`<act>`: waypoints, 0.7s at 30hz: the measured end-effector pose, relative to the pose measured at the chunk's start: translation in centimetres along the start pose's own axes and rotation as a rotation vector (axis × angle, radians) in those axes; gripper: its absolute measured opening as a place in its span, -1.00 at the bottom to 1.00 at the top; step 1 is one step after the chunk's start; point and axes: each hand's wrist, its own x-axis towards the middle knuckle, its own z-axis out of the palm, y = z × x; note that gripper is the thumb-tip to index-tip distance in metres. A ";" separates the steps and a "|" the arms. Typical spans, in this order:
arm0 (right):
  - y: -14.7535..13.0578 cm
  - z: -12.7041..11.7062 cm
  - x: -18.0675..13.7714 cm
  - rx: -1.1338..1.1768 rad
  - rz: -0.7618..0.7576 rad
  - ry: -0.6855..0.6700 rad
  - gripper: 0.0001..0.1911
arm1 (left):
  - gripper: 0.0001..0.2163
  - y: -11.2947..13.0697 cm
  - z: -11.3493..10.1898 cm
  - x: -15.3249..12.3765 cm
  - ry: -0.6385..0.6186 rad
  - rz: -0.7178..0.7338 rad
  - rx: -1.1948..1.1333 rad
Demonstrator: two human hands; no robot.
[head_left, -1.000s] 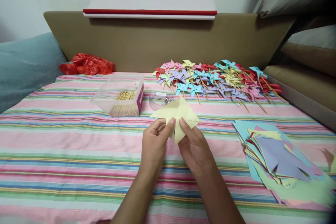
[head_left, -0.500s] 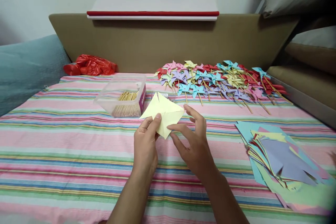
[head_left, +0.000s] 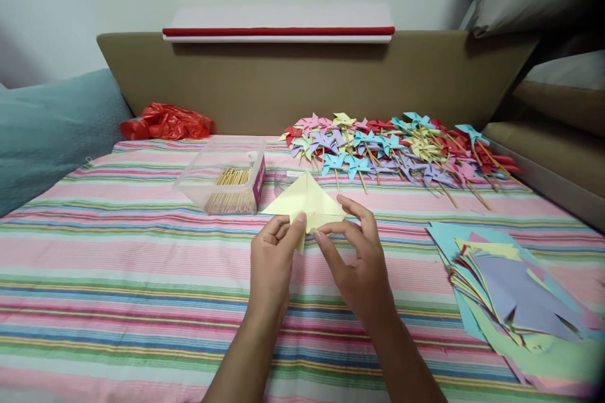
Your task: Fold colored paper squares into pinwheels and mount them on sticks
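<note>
Above the striped cloth, a pale yellow sheet of paper [head_left: 305, 195] with slits and crease lines is held up between both hands. My left hand [head_left: 274, 255] pinches it near its middle, thumb on top and fingers underneath. The thumb and index finger of my right hand [head_left: 362, 258] are closed on a lower edge of the paper, where a part is bent in toward the middle. Another right finger reaches the paper's right corner. Part of the sheet is hidden behind the fingers.
A clear plastic box [head_left: 231, 195] of wooden sticks stands behind left. Finished paper pinwheels [head_left: 359, 138] lie in a row at the back right. A stack of coloured cut paper [head_left: 510, 283] lies right. A red plastic bag [head_left: 174, 121] rests at the back left.
The yellow paper has turned slightly and moved a little right with both hands. My right thumb and index finger have brought its lower part up toward the middle.
</note>
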 end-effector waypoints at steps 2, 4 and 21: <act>0.2 0.1 0.0 0.041 0.048 0.057 -0.91 | -0.83 -0.1 0.0 -0.1 -0.028 0.004 0.020; 0.4 0.2 0.1 0.073 0.086 0.100 -0.90 | -0.82 -0.2 0.1 -0.2 -0.051 0.003 0.042; 0.0 0.4 0.2 0.068 0.115 0.157 -0.90 | -0.80 -0.2 0.1 -0.4 -0.124 0.015 0.142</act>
